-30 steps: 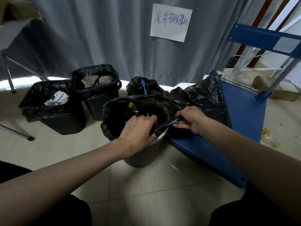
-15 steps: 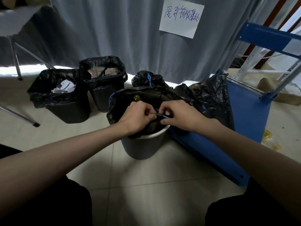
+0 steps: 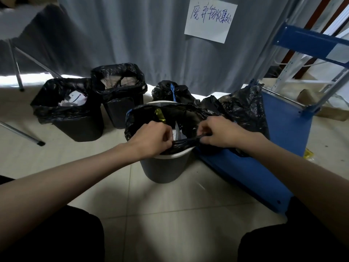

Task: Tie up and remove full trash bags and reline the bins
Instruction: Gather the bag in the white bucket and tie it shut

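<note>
A grey round bin stands on the floor in front of me, lined with a black trash bag that has a blue drawstring. Yellow and white rubbish shows inside the bag. My left hand grips the near edge of the bag at the rim. My right hand pinches the same gathered edge a little to the right, and the plastic is stretched taut between the two hands. A tied black bag with a blue tie sits behind the bin.
Two black bins with black liners and rubbish stand at the left: one nearer, one behind. A blue metal rack with another black bag on it is at the right. A grey curtain carries a paper sign.
My hands came together over the near rim, then moved slightly apart, pulling the gathered bag edge tight between them. The view shifted a little nearer to the bin.
</note>
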`<move>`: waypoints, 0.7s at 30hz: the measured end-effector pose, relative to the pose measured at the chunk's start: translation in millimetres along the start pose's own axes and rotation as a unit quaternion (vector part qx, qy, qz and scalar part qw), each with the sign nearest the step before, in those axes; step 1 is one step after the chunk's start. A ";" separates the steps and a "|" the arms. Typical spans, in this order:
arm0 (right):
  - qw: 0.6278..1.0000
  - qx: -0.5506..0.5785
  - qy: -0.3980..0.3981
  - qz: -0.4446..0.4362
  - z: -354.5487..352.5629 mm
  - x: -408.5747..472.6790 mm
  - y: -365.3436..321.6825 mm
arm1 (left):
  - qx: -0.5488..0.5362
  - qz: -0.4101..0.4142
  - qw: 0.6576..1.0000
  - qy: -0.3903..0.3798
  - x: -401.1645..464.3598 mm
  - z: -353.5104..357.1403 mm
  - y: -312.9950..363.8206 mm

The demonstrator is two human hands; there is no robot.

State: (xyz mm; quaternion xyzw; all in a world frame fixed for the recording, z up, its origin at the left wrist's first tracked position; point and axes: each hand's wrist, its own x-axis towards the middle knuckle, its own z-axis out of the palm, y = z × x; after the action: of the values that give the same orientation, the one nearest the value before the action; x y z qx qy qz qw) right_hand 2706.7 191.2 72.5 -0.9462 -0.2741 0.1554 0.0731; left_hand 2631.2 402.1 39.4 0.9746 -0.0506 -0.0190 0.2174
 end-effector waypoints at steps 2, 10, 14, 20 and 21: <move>0.999 0.022 -0.012 -0.042 3.7 1.3 -10.2 | -0.039 -0.005 0.999 -0.003 0.5 -0.8 -2.4; 0.997 0.049 0.039 -0.048 12.4 7.1 -22.1 | -0.055 0.015 0.998 0.026 -3.3 0.5 -13.0; 0.996 0.073 0.036 -0.030 6.1 10.4 -18.3 | 0.148 0.089 0.983 0.064 -10.6 -1.2 -10.5; 0.999 0.032 0.017 -0.026 10.6 11.8 -18.8 | 0.154 0.057 0.981 0.104 -11.9 -4.2 -17.6; 0.998 0.042 0.032 -0.042 12.3 12.1 -22.4 | 0.142 0.057 0.982 0.107 -12.0 -5.5 -17.6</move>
State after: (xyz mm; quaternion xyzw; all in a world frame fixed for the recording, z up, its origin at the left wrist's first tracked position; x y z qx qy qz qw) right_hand 2701.2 217.2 62.9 -0.9343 -0.3049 0.1332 0.1277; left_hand 2621.2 421.5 37.0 0.9874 -0.0849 0.1054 0.0818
